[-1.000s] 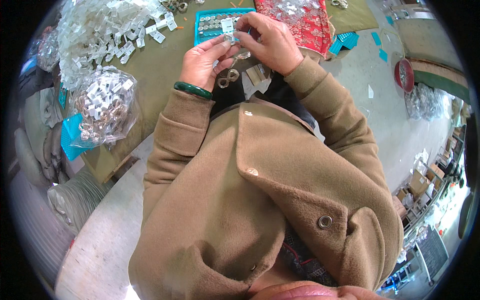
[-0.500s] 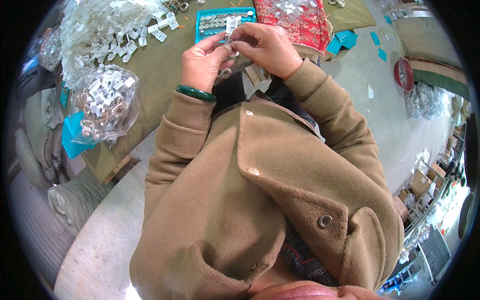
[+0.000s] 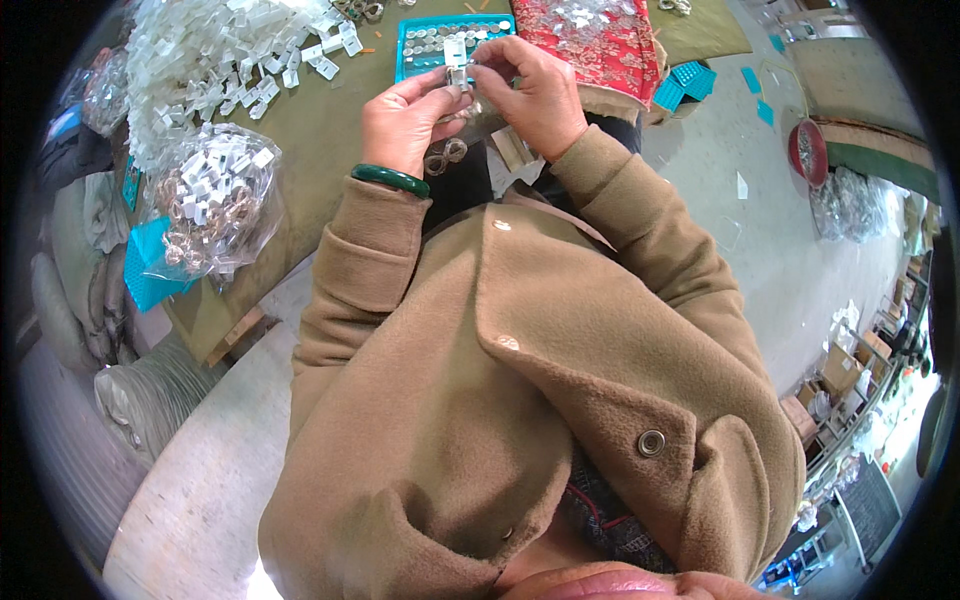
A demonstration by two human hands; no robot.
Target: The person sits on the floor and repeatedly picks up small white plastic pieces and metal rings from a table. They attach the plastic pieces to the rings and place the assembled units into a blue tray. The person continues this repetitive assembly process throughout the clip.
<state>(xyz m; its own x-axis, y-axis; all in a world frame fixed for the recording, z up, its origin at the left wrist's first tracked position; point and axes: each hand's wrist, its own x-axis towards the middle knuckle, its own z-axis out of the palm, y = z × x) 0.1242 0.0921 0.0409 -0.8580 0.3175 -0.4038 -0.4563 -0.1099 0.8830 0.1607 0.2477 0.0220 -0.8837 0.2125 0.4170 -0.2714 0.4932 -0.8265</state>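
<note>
Over the table's near edge, my left hand [image 3: 400, 120], with a green bangle at its wrist, grips a small white plastic battery case [image 3: 456, 54] between thumb and fingers. A coil of thin wire [image 3: 446, 155] hangs below that hand. My right hand [image 3: 535, 95] is closed in a pinch at the case's right side; whatever sits between its fingertips is too small to make out. Just behind the hands lies a blue tray [image 3: 401, 48] with rows of round silver button cells [image 3: 432, 34].
A large heap of white plastic cases [image 3: 200, 70] covers the table's left. Nearer stands a clear bag [image 3: 215, 200] of white cases with coiled wires. A red patterned cloth [image 3: 610, 70] with clear bits on it lies right of the tray. Blue trays [image 3: 690, 80] lie beyond it.
My right hand has shifted slightly left and its fingers have moved at the case's side. The coiled wire shows more fully below my left hand.
</note>
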